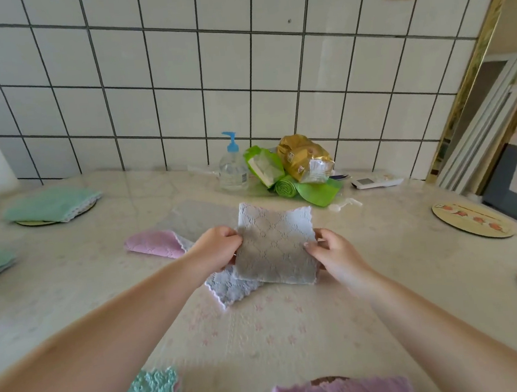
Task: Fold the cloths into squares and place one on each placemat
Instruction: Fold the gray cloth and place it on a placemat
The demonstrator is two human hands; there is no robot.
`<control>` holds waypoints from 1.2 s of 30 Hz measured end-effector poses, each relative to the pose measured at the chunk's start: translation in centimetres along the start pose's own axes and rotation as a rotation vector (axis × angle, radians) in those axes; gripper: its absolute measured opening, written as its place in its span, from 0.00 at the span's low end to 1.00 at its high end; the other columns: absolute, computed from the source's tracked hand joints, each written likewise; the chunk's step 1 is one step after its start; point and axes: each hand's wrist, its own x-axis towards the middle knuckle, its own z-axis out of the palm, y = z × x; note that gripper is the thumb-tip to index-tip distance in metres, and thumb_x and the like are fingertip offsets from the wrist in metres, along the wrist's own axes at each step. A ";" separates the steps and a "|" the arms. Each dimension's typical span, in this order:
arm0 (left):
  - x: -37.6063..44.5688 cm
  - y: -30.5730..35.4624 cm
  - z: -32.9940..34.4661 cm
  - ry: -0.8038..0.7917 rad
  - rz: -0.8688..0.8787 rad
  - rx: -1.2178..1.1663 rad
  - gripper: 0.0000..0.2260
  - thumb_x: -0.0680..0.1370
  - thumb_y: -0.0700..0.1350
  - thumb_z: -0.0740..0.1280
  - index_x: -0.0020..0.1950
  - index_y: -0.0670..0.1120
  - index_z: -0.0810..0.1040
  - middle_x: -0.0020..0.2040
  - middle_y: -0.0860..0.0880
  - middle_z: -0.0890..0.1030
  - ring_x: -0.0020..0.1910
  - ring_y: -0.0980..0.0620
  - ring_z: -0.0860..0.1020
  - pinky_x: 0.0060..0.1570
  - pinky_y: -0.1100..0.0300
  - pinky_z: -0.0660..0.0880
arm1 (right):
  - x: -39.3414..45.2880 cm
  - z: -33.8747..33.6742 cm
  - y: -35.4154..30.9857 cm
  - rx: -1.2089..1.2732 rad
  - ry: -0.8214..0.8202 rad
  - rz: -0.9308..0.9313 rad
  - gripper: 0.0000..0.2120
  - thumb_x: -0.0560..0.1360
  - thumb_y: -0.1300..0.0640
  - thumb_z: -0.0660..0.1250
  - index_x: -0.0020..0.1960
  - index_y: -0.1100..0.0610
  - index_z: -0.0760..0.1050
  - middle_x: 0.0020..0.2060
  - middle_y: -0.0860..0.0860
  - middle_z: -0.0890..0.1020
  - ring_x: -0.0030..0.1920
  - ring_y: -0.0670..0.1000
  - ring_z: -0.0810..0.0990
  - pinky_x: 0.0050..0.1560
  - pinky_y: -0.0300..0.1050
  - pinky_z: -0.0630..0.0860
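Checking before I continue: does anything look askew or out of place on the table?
Only the grey cloth held by both hands: its lacy upper-right edge juts past the fold, so it isn't square yet.

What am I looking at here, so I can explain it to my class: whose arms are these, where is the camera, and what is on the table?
There is no machine: a person wears a camera on the head, looking down at their own arms. The left hand and right hand pinch a folded grey cloth above the table. Under it lie a pink cloth and more grey ones. A green cloth already covers one placemat; a round placemat on the right is still bare.
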 end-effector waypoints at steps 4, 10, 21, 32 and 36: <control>0.5 -0.2 0.6 0.024 -0.022 0.003 0.12 0.80 0.48 0.57 0.54 0.43 0.76 0.45 0.43 0.80 0.37 0.48 0.78 0.38 0.55 0.77 | 1.3 1.2 0.0 -0.094 0.059 0.025 0.24 0.76 0.59 0.65 0.70 0.53 0.64 0.48 0.54 0.81 0.48 0.56 0.79 0.51 0.47 0.74; 1.3 -2.2 0.8 0.055 0.104 0.126 0.26 0.75 0.56 0.66 0.70 0.50 0.66 0.53 0.49 0.79 0.42 0.53 0.77 0.40 0.60 0.71 | 2.4 2.0 0.5 -0.256 0.046 -0.055 0.26 0.76 0.61 0.62 0.69 0.42 0.64 0.51 0.50 0.79 0.53 0.53 0.78 0.56 0.46 0.74; 3.2 -2.5 0.8 0.123 0.192 0.241 0.14 0.77 0.49 0.66 0.62 0.49 0.78 0.60 0.49 0.79 0.59 0.52 0.76 0.52 0.65 0.68 | 3.4 1.9 -0.7 -0.634 -0.026 -0.034 0.18 0.79 0.56 0.57 0.68 0.50 0.70 0.67 0.54 0.73 0.66 0.56 0.71 0.63 0.45 0.69; 3.7 -0.8 1.9 0.224 0.342 0.605 0.16 0.78 0.47 0.57 0.64 0.50 0.75 0.64 0.46 0.73 0.63 0.45 0.70 0.60 0.52 0.69 | 3.2 2.4 -1.9 -0.866 0.009 -0.070 0.25 0.78 0.46 0.55 0.73 0.51 0.58 0.76 0.53 0.51 0.74 0.58 0.53 0.70 0.55 0.59; 4.4 0.1 4.7 0.078 0.354 0.701 0.17 0.78 0.44 0.54 0.66 0.49 0.70 0.65 0.47 0.73 0.66 0.46 0.69 0.62 0.50 0.67 | 3.9 4.9 -2.7 -0.895 -0.110 -0.126 0.22 0.79 0.49 0.52 0.73 0.50 0.59 0.76 0.48 0.53 0.76 0.52 0.49 0.72 0.61 0.49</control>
